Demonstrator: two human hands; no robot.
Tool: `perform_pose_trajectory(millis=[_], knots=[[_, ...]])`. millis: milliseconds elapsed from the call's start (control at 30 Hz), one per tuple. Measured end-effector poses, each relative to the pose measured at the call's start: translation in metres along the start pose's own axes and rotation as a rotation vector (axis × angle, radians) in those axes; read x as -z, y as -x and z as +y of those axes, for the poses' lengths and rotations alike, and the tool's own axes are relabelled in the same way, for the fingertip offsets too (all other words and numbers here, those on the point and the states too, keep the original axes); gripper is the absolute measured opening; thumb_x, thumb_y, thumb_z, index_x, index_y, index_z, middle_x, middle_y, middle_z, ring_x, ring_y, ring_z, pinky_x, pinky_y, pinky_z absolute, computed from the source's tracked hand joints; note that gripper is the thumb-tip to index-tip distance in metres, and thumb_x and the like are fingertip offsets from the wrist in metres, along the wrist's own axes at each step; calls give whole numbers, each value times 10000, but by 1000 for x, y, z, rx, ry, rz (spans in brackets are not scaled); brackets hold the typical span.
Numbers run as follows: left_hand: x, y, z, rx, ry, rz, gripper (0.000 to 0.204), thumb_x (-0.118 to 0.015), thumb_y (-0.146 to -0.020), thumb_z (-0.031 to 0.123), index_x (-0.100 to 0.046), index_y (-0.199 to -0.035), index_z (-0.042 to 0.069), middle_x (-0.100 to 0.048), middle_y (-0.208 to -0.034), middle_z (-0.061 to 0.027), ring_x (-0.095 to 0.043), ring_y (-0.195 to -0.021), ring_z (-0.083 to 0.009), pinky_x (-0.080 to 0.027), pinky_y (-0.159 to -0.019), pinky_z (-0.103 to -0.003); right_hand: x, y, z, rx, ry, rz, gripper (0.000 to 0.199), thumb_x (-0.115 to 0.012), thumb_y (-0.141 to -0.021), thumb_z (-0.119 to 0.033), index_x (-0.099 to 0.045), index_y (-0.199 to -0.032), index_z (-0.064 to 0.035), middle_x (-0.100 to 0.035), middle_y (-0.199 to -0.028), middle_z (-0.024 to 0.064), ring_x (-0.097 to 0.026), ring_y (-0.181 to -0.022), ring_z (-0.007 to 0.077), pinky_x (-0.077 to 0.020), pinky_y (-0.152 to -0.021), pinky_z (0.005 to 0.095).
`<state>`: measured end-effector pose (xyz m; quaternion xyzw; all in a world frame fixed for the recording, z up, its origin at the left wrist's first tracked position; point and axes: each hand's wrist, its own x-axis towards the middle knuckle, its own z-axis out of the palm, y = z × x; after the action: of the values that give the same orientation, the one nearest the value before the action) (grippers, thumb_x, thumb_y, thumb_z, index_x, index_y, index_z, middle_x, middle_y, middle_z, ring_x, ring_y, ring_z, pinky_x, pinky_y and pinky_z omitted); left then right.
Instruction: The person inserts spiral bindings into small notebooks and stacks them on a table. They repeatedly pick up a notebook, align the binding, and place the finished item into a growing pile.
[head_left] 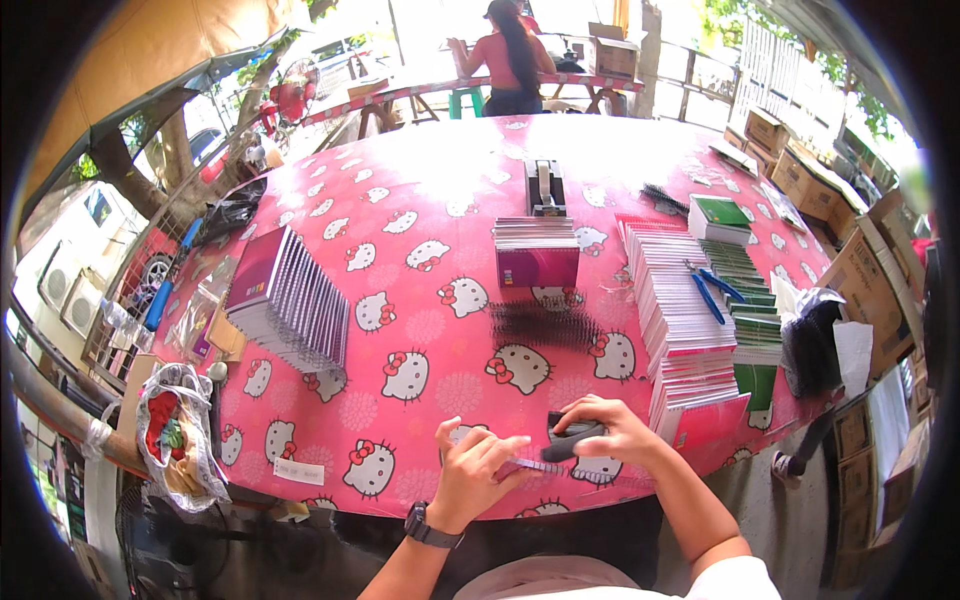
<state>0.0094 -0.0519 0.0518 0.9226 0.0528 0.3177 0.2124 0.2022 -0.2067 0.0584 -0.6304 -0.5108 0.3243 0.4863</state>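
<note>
Near the front edge of the table, my left hand (474,474) grips a thin spiral-bound notebook (538,465), seen almost edge-on with its coil toward my right hand. My right hand (622,428) is closed around a black, lumpy object (572,440) just above that coil; its exact kind does not show. Beyond the hands lies a heap of loose black binding coils (543,324). Behind the coils is a stack of purple-covered notebooks (538,266), with a black-and-silver bench device (545,188) farther back.
Spiral notebooks with purple covers (285,300) stand stacked at left. Long rows of pink notebooks (668,300) and green notebooks (755,335) fill the right, with blue-handled pliers (712,290) on top. A bag of cloths (180,440) hangs front left. A person (510,60) works at a far table.
</note>
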Motion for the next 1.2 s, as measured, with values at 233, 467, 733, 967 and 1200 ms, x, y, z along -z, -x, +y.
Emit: perform_pose_trajectory(millis=[233, 467, 733, 967, 1200], knots=[[-2, -2, -2, 57, 45, 20, 792, -821, -621, 391, -483, -1293, 144, -611, -709, 94, -585, -726, -80, -226, -1007, -434, 2, -7, -14, -168, -199, -52, 516, -731, -724, -474, -687, -959, -17, -646, -873, 93, -568, -953, 217, -427, -862, 375], [0, 0, -4, 155, -53, 195, 972, -850, -603, 392, -346, -1375, 84, -620, -1062, -50, -594, -885, -193, -201, -1051, -489, 4, -17, -22, -170, 105, -66, 492, -702, -745, -500, -678, -986, -72, -610, -896, 126, -556, -904, 259, -435, -831, 375], [-27, 34, -38, 516, 924, 133, 582, -811, -674, -5, -450, -1126, 57, -543, -970, -38, -539, -950, -124, -483, -796, -271, 0, -21, -18, -213, -308, -134, 480, -723, -744, -441, -671, -1006, -41, -622, -943, 107, -575, -887, 209, -456, -782, 344], [-34, 32, -33, 456, 885, 167, 467, -812, -704, 60, -455, -1006, 62, -535, -950, -44, -538, -904, -135, -464, -806, -272, 0, -36, -5, -32, -249, -125, 449, -734, -742, -414, -676, -973, -34, -628, -844, 95, -597, -870, 134, -468, -772, 313], [-32, 35, -32, 487, 879, 133, 464, -817, -710, 112, -458, -1000, 68, -533, -955, -61, -546, -867, -155, -467, -790, -294, -14, -51, -20, -6, -286, -183, 506, -731, -707, -485, -692, -947, -42, -640, -837, 86, -575, -860, 182, -442, -785, 346]])
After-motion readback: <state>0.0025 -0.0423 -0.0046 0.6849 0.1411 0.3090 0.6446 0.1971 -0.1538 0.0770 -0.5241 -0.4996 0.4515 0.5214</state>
